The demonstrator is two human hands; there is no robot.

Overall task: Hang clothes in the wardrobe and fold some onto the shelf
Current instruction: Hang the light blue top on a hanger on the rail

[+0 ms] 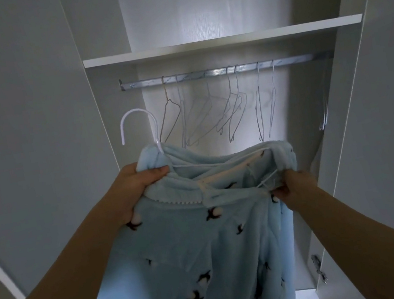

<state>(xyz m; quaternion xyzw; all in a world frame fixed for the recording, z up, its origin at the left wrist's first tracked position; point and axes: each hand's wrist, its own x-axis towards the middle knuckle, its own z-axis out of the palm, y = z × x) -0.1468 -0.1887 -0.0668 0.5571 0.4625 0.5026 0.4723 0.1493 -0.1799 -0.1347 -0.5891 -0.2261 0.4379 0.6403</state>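
Pale blue penguin-print fleece garment (pixel 197 248), white hanger (pixel 138 122), grey-white wardrobe (pixel 26 99)

No readable text, labels or numbers anywhere.

Your fleece garment (pixel 195 254) is soft, fuzzy and matt; its hanger (pixel 158 144) is smooth white coated wire; the rail (pixel 217 72) shiny metal; the shelf (pixel 222 41) matt white board.

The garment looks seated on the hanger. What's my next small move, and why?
Probably lift the white hanger so its hook catches the rail, on the bare stretch left of the empty hangers. The blue garment already drapes over it, left hand gripping one shoulder, right hand pinching the other, and the hook stands free below the rail.
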